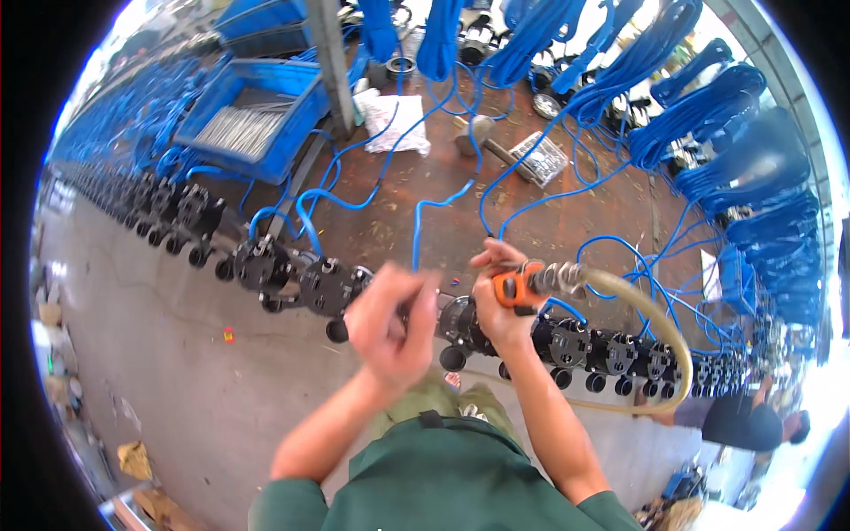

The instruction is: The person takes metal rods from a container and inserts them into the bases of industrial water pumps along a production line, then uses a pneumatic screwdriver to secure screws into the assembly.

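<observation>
My right hand (503, 311) is wrapped round an orange-and-black air tool (515, 288), with a metal spring fitting and a yellowish hose (660, 317) that loops out to the right. Its working end is hidden by the hand. To its left, my left hand (390, 326) is blurred, with fingers curled in toward the thumb; whatever they may hold does not show. Both hands are over a long row of black pump-like motor units (329, 285) along the table edge. One unit with a bare metal ring (457, 317) lies between the hands. A blue cable (417, 232) runs up from behind my left hand.
On the brown tabletop (381, 234) lie a mallet (478, 133), a tray of small metal parts (540, 159) and a white bag (396, 124). A blue crate (252, 119) of metal rods stands far left. Coiled blue cables (699, 106) line the far side. Another person (753, 420) is at right.
</observation>
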Motion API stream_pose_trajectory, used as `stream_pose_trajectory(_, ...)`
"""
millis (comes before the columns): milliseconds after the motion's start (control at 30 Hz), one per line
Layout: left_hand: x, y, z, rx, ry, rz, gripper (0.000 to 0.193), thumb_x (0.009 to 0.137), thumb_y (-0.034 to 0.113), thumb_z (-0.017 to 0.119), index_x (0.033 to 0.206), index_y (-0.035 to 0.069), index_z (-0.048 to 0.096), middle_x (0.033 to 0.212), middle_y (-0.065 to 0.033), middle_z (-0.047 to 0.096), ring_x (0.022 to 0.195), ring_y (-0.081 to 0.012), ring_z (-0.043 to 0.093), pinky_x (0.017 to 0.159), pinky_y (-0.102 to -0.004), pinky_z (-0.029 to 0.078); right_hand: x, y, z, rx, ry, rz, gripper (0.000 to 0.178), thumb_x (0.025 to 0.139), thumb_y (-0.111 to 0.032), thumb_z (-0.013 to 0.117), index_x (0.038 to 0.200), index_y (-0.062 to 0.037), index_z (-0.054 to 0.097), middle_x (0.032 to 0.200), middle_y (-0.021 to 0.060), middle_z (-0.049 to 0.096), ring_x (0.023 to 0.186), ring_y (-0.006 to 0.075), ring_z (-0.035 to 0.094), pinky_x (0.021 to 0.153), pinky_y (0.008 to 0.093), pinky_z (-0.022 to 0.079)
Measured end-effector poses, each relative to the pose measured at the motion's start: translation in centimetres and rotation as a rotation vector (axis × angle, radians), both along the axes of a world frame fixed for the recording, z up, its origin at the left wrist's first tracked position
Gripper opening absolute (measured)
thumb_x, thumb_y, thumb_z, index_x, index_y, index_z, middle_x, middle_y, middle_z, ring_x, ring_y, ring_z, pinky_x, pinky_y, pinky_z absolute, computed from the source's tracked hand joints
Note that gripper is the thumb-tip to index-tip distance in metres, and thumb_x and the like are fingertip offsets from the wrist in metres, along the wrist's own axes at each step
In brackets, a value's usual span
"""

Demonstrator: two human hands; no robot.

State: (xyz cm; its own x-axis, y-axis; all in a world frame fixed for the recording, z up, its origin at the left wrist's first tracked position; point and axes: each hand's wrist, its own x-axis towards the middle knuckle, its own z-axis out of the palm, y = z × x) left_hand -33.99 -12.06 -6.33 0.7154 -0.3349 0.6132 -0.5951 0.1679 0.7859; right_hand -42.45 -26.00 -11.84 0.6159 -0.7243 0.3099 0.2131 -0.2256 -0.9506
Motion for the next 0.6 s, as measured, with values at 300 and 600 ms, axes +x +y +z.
stream_pose_trajectory(300, -15.1, 1.5, -22.8, 0.275, 0.284, 0.226, 0.013, 0.088, 0.010, 0.068, 0.094, -0.001, 0.068, 0.079, -0.0153, 0.067, 0.080, -0.0336, 0.065, 0.085, -0.0415, 0.049, -5.2, 2.7, 1.3, 0.133, -0.012, 0.439, 0.036, 0.084, -0.002, 0.057, 0.120, 0.0020, 0.056, 0.096, 0.0109, 0.064, 0.068, 0.0131, 0.057, 0.063, 0.0287, 0.050)
stream_pose_trajectory(600, -18.4, -0.9, -23.8, 0.337, 0.433, 0.245, 0.021, 0.097, 0.019, 0.060, 0.084, 0.003, 0.062, 0.074, -0.0107, 0.065, 0.069, -0.0285, 0.062, 0.075, -0.0405, 0.049, -5.4, 2.5, -2.2, 0.019, 0.056, 0.492, 0.027, 0.085, 0.005, 0.054, 0.111, -0.0015, 0.055, 0.091, 0.0092, 0.061, 0.068, 0.0139, 0.057, 0.060, 0.0265, 0.048)
